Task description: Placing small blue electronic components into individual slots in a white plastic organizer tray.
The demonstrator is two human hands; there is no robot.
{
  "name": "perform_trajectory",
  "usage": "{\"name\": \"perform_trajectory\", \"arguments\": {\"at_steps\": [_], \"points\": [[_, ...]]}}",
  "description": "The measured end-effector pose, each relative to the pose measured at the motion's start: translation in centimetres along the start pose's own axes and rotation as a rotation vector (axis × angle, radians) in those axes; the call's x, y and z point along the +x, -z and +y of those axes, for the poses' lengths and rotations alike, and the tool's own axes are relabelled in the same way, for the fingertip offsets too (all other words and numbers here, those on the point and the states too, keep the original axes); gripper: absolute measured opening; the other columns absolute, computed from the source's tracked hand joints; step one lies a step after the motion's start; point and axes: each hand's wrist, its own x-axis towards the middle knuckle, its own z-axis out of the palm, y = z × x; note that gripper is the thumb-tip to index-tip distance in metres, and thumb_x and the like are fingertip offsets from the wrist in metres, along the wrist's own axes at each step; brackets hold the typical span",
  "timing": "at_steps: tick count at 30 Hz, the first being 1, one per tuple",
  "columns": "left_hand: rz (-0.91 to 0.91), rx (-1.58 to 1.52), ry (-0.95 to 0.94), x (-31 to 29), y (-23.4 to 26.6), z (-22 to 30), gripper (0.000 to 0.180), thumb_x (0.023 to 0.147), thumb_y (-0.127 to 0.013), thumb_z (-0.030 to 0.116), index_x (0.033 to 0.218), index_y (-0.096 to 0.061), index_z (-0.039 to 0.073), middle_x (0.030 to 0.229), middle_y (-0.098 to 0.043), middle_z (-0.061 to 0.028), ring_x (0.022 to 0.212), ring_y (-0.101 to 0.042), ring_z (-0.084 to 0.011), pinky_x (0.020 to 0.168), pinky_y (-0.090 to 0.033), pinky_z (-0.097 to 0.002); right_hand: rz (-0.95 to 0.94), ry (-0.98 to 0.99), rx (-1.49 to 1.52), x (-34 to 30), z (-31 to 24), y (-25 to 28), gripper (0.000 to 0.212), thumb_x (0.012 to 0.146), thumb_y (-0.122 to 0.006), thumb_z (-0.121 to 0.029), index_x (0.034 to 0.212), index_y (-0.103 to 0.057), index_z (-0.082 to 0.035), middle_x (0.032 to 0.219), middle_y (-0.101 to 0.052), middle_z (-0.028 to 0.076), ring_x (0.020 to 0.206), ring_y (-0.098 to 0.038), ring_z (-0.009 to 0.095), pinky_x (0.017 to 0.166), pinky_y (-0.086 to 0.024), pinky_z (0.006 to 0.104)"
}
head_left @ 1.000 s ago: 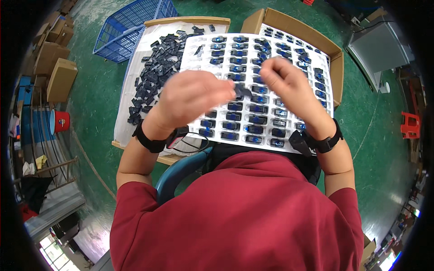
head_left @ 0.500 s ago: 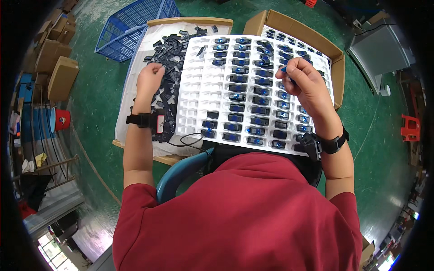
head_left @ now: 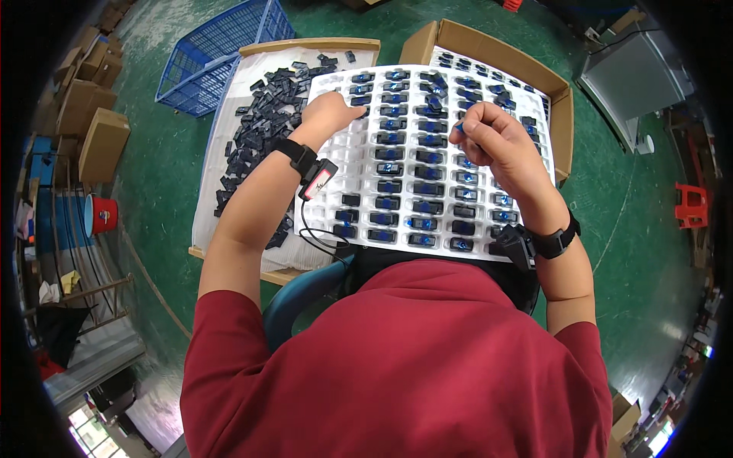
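White tray (head_left: 322,204): lies before the person, its near edge at the lap. Cells stand bare along much of the left edge; filled columns run from the middle toward the right edge. A few dark pieces lie loose across the cells by the middle of the far edge.

Wood-edged board (head_left: 309,44): beside the tray's left edge, bearing a heap of dark pieces (head_left: 263,126) that runs from its far edge down its right side.

Cardboard box (head_left: 508,52): beyond the tray's far right corner.

Left hand (head_left: 328,114): over the tray's far left corner area, fingertips at a dark piece (head_left: 363,112) in the second column from the left edge. Whether they pinch or only press it cannot be told.

Right hand (head_left: 492,133): raised over the tray's right half, thumb and forefinger pinching a small blue item (head_left: 460,128), mostly hidden.
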Motion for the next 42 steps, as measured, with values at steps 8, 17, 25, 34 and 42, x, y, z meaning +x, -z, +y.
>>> {"name": "perform_trajectory", "arguments": {"at_steps": [8, 17, 25, 34, 42], "points": [[0.015, -0.105, -0.035, 2.2, -2.0, -1.7, 0.059, 0.073, -0.062, 0.056, 0.084, -0.069, -0.002, 0.079, -0.067, -0.0192, 0.077, -0.065, -0.0311, 0.074, -0.049, -0.0369, -0.024, -0.011, -0.012, 0.1, 0.3, -0.3, 0.011, 0.088, -0.057, -0.018, 0.088, -0.053, -0.008, 0.084, -0.061, 0.006, 0.059, -0.041, 0.002, 0.054, -0.034, 0.0168], [0.06, -0.436, -0.007, 3.4, -2.9, -4.2, 0.039, 0.074, -0.065, 0.039, 0.086, -0.071, 0.003, 0.081, -0.067, -0.0192, 0.075, -0.064, -0.0286, 0.068, -0.05, -0.0349, -0.028, -0.017, -0.027, 0.3, 0.7, -0.5, 0.012, 0.089, -0.057, -0.019, 0.089, -0.053, -0.007, 0.084, -0.062, 0.007, 0.059, -0.042, 0.003, 0.054, -0.035, 0.0169], [-0.084, -0.924, 0.039, -0.1, 0.0, -1.9, 0.023, 0.078, -0.067, 0.024, 0.085, -0.07, 0.002, 0.068, -0.06, -0.0022, 0.056, -0.045, -0.0087, 0.047, -0.035, -0.0241, -0.039, -0.011, -0.033, 0.6, 1.2, 0.0, 0.011, 0.09, -0.056, -0.018, 0.088, -0.052, -0.008, 0.082, -0.06, 0.006, 0.057, -0.041, 0.003, 0.051, -0.033, 0.0167], [-0.161, -1.083, -0.229, -8.7, 4.8, 3.2, 0.028, 0.085, -0.065, 0.023, 0.103, -0.066, 0.001, 0.067, -0.053, 0.0058, 0.057, -0.039, -0.0011, 0.049, -0.03, -0.016, -0.037, 0.117, -0.238, 1.6, 1.9, -1.0, 0.013, 0.086, -0.052, -0.01, 0.095, -0.06, -0.005, 0.081, -0.059, 0.0, 0.065, -0.048, 0.004, 0.056, -0.039, 0.0197], [-0.195, -1.119, -0.353, -12.2, 6.0, 5.7, 0.025, 0.084, -0.066, 0.019, 0.099, -0.066, 0.0, 0.075, -0.058, 0.0018, 0.066, -0.048, -0.0036, 0.059, -0.037, -0.0177, 0.051, 0.275, -0.597, 1.6, 1.4, -2.4, 0.022, 0.076, -0.067, -0.018, 0.091, -0.064, -0.002, 0.076, -0.057, 0.005, 0.062, -0.05, 0.011, 0.057, -0.043, 0.0246]]}}
